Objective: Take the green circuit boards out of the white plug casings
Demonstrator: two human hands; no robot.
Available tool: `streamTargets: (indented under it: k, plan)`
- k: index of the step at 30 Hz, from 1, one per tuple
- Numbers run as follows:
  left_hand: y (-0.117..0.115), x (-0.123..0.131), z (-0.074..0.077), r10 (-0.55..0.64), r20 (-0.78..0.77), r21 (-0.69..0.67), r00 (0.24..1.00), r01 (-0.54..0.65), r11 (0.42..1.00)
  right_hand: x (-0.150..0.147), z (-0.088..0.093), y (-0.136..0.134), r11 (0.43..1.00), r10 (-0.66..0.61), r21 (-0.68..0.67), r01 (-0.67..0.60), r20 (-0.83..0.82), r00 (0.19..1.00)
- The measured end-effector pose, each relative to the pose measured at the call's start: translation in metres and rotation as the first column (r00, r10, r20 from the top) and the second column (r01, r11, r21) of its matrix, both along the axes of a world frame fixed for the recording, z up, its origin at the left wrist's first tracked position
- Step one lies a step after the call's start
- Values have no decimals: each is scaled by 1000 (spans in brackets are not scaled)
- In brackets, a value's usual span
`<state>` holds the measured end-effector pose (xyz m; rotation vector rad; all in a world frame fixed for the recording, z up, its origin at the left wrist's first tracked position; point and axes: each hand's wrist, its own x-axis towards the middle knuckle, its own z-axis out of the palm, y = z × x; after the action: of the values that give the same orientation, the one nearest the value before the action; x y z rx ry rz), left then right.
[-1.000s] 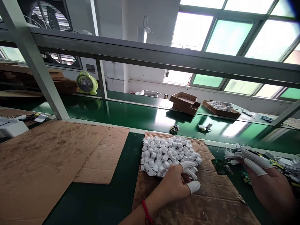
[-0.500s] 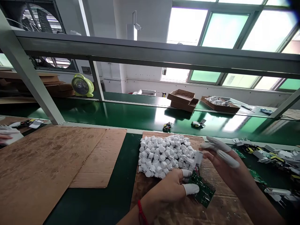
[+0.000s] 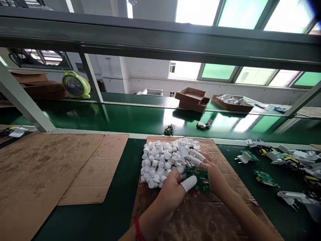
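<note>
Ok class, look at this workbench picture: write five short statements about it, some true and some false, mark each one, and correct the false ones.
1. The left hand and right hand both hold a green circuit board. True.
2. The left wrist wears a blue watch. False: it wears a red cord.
3. The heap of white pieces lies directly on the green belt. False: it lies on a corrugated cardboard sheet.
4. A yellow-green fan stands in the background on the left. True.
5. Fingers on the hands wear white finger cots. True.
</note>
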<state>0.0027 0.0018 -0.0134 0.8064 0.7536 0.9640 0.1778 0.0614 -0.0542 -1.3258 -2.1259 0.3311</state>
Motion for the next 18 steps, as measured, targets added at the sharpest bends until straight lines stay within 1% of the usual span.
streamTargets:
  k: [3,6,8,11,14,18]
  plan:
    - [1,-1,1,43,-50,-11,998,-43,999,-1,5,-1,998,8,52,-22,258,966]
    - [1,-1,2,25,-101,0,995,-25,1000,0,7,0,994,22,91,-60,364,931]
    - [1,0,1,12,-127,-6,992,-13,1000,0,9,1,993,27,93,-69,393,919]
    - [2,2,-1,15,-163,2,986,-14,1000,-3,12,-1,997,16,59,-45,416,909]
    - [2,1,1,10,-155,15,988,-8,1000,-4,16,-4,999,9,36,-26,410,912]
    - [4,-4,7,17,-122,41,992,-12,999,-3,17,-6,993,53,78,-87,358,932]
